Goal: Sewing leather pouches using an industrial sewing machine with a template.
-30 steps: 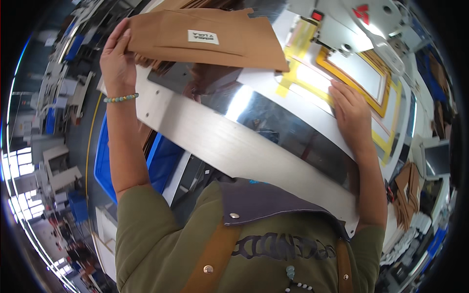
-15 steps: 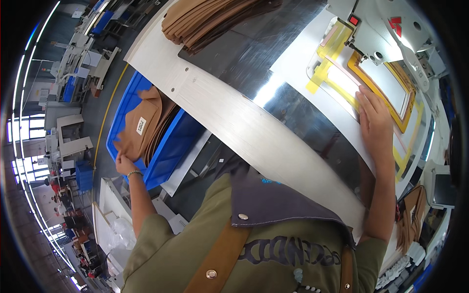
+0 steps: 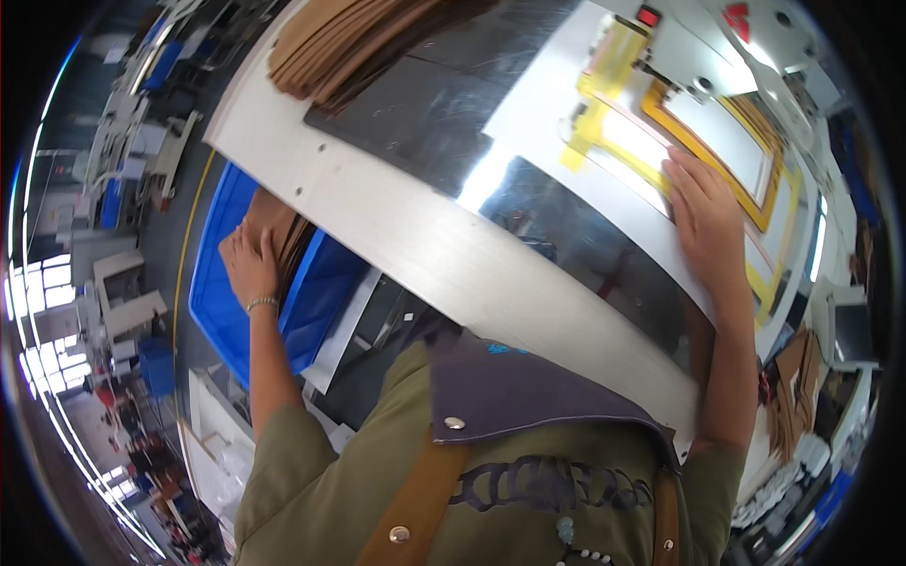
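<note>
My left hand lies over brown cut fabric pieces in a blue plastic bin at my left. Its fingers are apart and seem to rest on the stack; whether a fingertip pinches an edge is hidden. On the right, my right hand rests flat, fingers stretched out, at the edge of a clear sewing template marked with yellow tape. A yellow-orange rectangular frame on the template lies just beyond its fingertips. Over that frame hangs the sewing machine head.
A thick stack of brown pieces sits at the far side of the metal table. More brown pieces hang at the right, near a small screen. Other workstations stand across the aisle on the left.
My left hand has let go of the piece's near edge and moved farther over the stack. The white label on the top piece is out of sight. My right hand stays on the template.
</note>
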Motion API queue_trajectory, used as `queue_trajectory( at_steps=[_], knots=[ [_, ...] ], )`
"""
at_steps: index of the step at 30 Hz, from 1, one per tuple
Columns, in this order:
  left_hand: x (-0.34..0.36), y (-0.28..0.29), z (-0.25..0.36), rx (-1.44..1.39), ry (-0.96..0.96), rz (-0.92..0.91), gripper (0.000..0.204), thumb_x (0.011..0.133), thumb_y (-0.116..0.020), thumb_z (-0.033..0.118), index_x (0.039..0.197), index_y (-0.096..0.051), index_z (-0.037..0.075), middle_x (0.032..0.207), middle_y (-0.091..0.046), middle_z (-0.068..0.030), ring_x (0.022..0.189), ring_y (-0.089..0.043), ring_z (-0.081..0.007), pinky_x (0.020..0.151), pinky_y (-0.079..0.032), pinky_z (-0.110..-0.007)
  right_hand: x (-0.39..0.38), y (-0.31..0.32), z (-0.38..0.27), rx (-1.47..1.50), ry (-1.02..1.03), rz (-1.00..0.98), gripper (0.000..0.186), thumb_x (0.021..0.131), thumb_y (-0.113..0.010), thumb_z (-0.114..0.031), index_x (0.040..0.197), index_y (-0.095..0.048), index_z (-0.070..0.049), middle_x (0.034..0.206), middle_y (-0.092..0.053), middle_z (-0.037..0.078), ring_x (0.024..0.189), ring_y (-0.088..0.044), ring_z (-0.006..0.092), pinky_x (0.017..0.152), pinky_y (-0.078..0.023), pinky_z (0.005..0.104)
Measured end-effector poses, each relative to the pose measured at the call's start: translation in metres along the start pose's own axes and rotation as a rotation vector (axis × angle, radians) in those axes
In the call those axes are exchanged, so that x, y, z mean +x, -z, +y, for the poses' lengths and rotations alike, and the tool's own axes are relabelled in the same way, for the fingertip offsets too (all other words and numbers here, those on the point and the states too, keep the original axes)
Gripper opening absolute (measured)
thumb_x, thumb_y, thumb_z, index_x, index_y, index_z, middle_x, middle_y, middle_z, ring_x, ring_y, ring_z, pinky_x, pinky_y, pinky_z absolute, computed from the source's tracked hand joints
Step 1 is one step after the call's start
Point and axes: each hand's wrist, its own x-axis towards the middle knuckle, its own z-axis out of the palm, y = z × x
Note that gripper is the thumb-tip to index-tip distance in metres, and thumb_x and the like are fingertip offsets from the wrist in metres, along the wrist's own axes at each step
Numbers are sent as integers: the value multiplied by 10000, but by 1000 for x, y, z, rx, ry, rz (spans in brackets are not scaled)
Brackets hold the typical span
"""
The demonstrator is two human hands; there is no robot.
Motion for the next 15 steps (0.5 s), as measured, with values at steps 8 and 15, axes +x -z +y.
queue_trajectory(
  at_steps=[8, 15],
  knots=[
    [5, -8, -51, -394, -348, 186, 490, 1124, -559, 352, 1431, -668, -13, 1539, -600, -238, 1387, -595, -414, 1179, -462, -520, 7, -8, 0, -34, 114, 62, 309, 928, -658, -50, 1227, -727, -14, 1323, -741, 128, 1273, -663, 286, 1058, -512, 428],
    [88, 115, 221, -1225, -419, 220, 270, 1125, -543, 82, 1264, -738, -44, 1295, -735, -159, 1210, -690, -285, 1076, -528, -376, -2, -8, 8, -29, 84, 86, 299, 909, -678, -56, 1200, -742, -27, 1299, -757, 96, 1224, -679, 262, 1005, -521, 392]
  ],
)
